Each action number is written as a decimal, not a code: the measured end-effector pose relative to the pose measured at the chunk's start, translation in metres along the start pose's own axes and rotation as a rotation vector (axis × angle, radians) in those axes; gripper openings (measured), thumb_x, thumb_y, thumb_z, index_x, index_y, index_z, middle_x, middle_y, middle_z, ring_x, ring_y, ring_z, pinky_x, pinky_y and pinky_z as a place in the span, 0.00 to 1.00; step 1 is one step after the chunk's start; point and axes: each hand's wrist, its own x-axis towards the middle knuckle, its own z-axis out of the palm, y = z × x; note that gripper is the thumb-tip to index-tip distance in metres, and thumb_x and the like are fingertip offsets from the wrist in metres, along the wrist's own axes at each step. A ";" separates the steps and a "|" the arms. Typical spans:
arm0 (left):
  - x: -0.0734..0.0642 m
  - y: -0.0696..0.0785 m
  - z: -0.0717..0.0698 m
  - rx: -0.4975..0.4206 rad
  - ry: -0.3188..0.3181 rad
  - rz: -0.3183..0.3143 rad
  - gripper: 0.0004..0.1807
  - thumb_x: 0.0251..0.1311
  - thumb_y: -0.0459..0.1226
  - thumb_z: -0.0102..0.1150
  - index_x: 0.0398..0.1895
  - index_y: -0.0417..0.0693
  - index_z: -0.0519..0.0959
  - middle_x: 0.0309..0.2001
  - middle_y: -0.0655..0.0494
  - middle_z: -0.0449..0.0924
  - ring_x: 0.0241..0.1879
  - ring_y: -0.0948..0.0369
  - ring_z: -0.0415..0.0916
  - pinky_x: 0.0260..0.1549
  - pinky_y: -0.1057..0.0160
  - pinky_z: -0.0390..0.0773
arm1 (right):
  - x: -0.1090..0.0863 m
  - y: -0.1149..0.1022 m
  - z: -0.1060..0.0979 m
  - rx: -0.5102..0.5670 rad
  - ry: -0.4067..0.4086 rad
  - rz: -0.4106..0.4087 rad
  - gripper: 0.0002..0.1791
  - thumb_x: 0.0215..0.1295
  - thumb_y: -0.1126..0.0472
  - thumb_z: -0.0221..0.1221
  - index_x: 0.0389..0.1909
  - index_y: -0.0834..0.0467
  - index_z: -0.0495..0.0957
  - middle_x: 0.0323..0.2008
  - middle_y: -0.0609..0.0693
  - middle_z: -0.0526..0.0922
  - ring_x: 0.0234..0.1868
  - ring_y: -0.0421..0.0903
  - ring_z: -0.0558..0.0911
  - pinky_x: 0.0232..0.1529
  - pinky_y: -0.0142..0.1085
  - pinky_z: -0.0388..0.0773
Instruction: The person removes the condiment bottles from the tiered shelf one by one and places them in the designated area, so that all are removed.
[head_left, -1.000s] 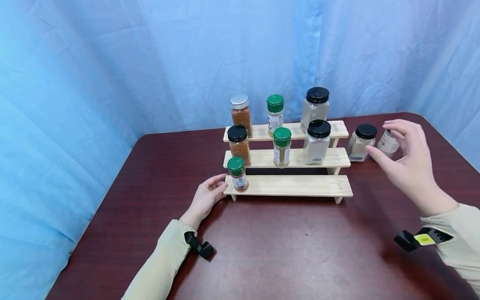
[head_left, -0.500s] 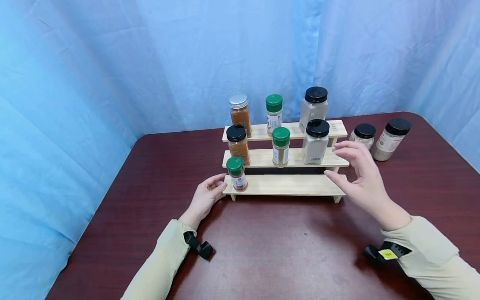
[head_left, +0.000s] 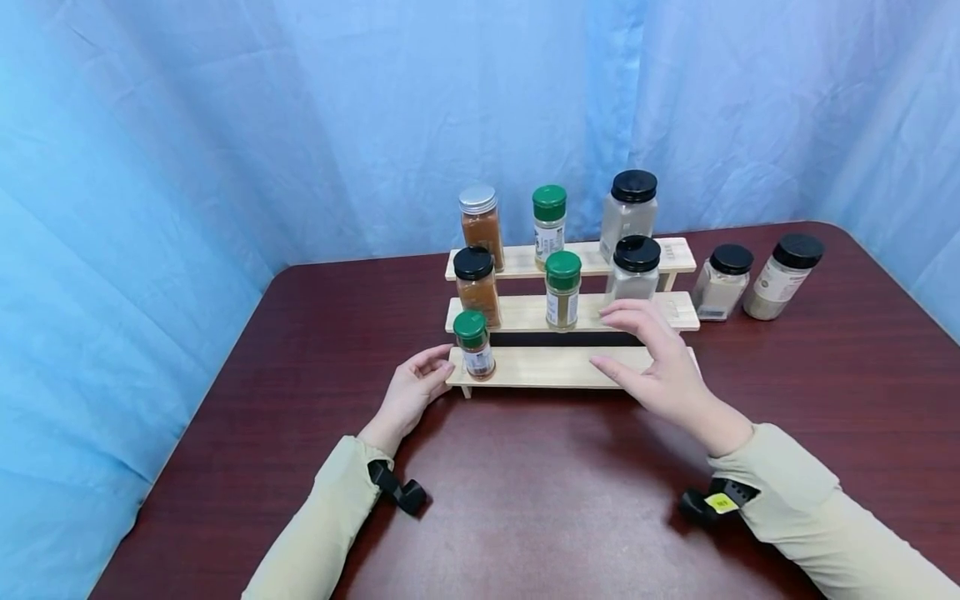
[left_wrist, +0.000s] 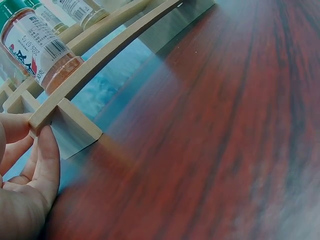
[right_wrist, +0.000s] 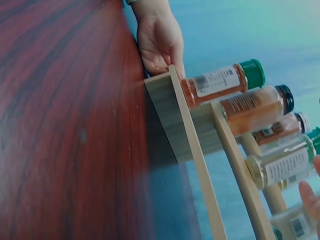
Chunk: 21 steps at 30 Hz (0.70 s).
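Observation:
A three-tier wooden spice rack [head_left: 555, 367] stands on the table. My left hand [head_left: 408, 396] pinches the left end of its lowest shelf; thumb and fingers show on the board in the left wrist view. On that end sits a green-capped spice jar [head_left: 477, 360] with reddish contents. My right hand [head_left: 663, 371] hovers before the rack's right half, thumb and fingers apart with nothing between them. It partly hides a black-lidded clear jar [head_left: 630, 287] on the middle shelf, which also bears a green-capped jar [head_left: 562, 307] and a black-lidded orange-brown jar [head_left: 478, 300].
On the top shelf are a silver-lidded jar [head_left: 482, 229], a green-capped jar [head_left: 550, 229] and a large black-lidded jar [head_left: 628, 218]. Right of the rack, a short black-lidded jar [head_left: 718, 287] and a taller labelled jar [head_left: 780, 282] stand on the table [head_left: 570, 500]. Blue curtains [head_left: 337, 125] surround it.
My right hand has moved left, from in front of the two jars beside the rack to the rack's right half, uncovering those jars. The left hand has stayed on the shelf end.

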 end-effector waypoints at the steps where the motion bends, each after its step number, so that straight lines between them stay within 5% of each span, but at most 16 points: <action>1: 0.000 0.000 0.000 -0.003 -0.003 0.002 0.22 0.64 0.26 0.51 0.62 0.32 0.67 0.31 0.62 0.72 0.28 0.72 0.72 0.30 0.74 0.76 | 0.001 -0.001 0.003 0.007 -0.004 0.005 0.26 0.40 0.79 0.67 0.45 0.68 0.75 0.48 0.62 0.74 0.55 0.34 0.69 0.57 0.23 0.64; 13: 0.000 0.000 0.001 0.023 0.009 0.010 0.22 0.64 0.27 0.51 0.62 0.33 0.68 0.31 0.61 0.72 0.27 0.71 0.71 0.30 0.74 0.76 | 0.009 -0.008 0.035 0.045 -0.104 0.045 0.24 0.46 0.74 0.67 0.48 0.66 0.74 0.51 0.60 0.75 0.55 0.44 0.71 0.58 0.24 0.64; 21: 0.000 -0.002 0.000 -0.016 -0.006 0.010 0.22 0.64 0.25 0.51 0.62 0.30 0.67 0.31 0.61 0.72 0.29 0.71 0.73 0.32 0.74 0.77 | 0.018 -0.017 0.053 0.051 -0.222 0.112 0.27 0.51 0.68 0.68 0.54 0.61 0.72 0.55 0.56 0.71 0.57 0.48 0.70 0.58 0.44 0.71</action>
